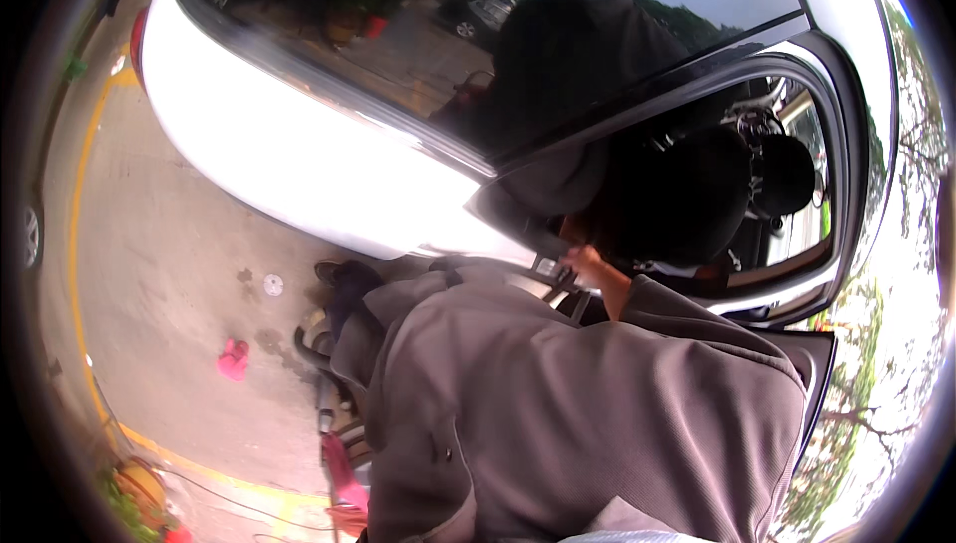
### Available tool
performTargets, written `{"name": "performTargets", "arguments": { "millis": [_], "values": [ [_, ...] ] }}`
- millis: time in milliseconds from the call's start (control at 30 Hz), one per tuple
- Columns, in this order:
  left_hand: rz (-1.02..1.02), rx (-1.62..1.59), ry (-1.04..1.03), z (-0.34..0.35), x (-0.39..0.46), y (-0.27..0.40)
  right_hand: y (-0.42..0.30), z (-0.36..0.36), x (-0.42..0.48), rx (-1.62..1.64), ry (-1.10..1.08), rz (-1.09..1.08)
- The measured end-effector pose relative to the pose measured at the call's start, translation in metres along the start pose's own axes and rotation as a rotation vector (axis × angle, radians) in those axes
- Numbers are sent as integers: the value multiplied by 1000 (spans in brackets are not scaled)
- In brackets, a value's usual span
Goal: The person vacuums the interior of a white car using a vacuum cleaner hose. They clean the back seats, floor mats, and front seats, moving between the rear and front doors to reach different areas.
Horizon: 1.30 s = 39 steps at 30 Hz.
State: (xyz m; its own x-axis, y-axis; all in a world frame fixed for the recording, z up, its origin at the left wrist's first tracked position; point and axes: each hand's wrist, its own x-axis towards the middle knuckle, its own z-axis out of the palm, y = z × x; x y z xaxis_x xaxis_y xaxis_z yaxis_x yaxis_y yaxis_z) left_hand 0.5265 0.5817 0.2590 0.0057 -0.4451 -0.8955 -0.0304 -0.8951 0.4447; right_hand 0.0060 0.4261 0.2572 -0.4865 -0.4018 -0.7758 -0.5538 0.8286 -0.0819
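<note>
My right hand [588, 265] reaches out of a loose grey sleeve [665, 315] to the edge of a white car's [314, 147] door opening. It is blurred, its fingers bent beside a small grey fitting [549, 267]; whether it grips anything I cannot tell. My left hand is out of view. Just past my right hand, a person [672, 199] in black clothes and a black cap [784, 176] is inside the car, seen through the framed opening. A dark side window [418, 43] mirrors a masked figure and parked cars. My grey top [567, 408] fills the lower middle.
An open car door [820, 386] stands at the right. A black hose [308, 345] and a dark red cloth [343, 464] are by my legs. On the concrete ground [172, 244] lie a pink cloth [233, 361] and a pale disc [272, 285]. A cable [224, 498] crosses near a yellow line.
</note>
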Motion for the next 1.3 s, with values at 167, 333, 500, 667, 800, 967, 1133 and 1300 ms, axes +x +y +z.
{"name": "performTargets", "arguments": {
  "millis": [167,333,500,667,800,967,1133,1300],
  "values": [
    [-42,91,67,-120,10,29,-51,14,-20,318,134,-85],
    [-24,203,124,-202,27,75,-56,88,-39,451,273,-116],
    [-11,286,182,-227,28,121,-45,168,-26,307,146,-136],
    [11,373,157,-217,26,164,-7,221,9,269,334,-214],
    [208,442,92,-206,29,212,26,220,7,537,168,84],
    [1110,799,113,-33,-94,372,91,231,-31,651,319,445],
    [1955,1042,-86,71,-145,477,136,255,-23,699,354,562],
    [2486,1149,166,171,-131,492,168,300,45,845,293,767]
  ]
}}
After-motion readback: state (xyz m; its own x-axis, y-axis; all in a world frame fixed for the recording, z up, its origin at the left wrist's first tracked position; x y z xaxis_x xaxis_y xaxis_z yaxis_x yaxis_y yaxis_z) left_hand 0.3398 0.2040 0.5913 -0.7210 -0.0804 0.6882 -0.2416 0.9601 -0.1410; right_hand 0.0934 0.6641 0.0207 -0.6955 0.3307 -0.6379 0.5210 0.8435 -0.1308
